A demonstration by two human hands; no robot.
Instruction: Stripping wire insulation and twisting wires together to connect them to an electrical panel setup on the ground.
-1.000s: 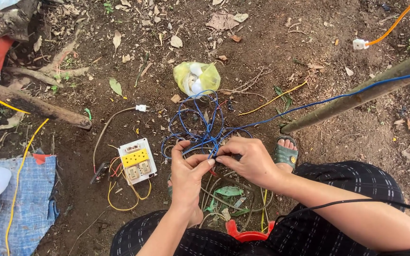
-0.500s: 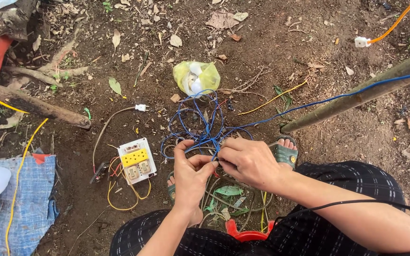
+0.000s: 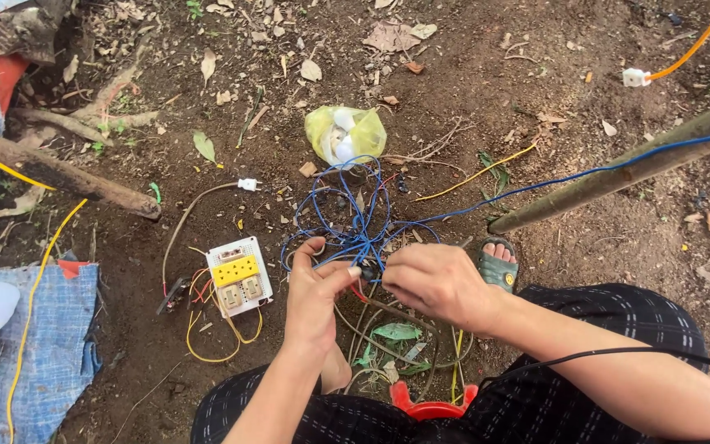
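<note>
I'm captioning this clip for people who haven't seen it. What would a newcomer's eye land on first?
First, the tangle of blue wires on bare dirt at centre, with the left hand and right hand pinching it together at its near edge. Next, the white socket board with yellow sockets, left of the hands. Beyond the wires lies a yellow plastic bag.

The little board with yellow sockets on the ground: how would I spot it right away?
Start at the tangle of blue wires that both hands work on. Just beside the left hand, on bare dirt, lies the socket board. It is the only flat white rectangle there, with yellow sockets and loose yellow and red wires trailing from it.
</note>
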